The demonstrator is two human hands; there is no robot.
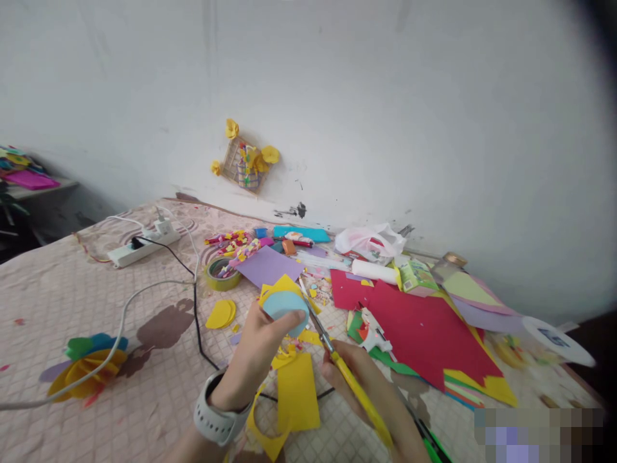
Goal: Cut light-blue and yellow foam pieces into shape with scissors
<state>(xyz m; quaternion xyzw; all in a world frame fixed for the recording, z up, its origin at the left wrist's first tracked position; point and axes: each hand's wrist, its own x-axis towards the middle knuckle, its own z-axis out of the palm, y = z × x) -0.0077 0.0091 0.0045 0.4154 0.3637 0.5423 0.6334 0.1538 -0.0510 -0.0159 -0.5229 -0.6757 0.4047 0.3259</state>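
Observation:
My left hand (260, 341), with a white watch on its wrist, pinches a light blue paper disc (282, 305) against a yellow sheet (284, 283), its thumb on top. The sheet shows behind the disc's upper edge. In my right hand (364, 379) are scissors with a yellow handle (359, 392); their blades lie slightly apart at the right edge of the held sheet. Below the hands lie a yellow rectangle (296, 392) and a yellow offcut with a curved cutout (267, 437). Cut yellow rounded pieces (220, 314) rest in a small stack left of my left hand.
A white power strip (144, 247) with cables runs across the left side, near a colourful paper flower (89, 366). Right lie red sheets (414, 321) and a glue gun (376, 334). Behind are a tape roll (222, 273), a purple sheet (270, 265) and a plastic bag (371, 243).

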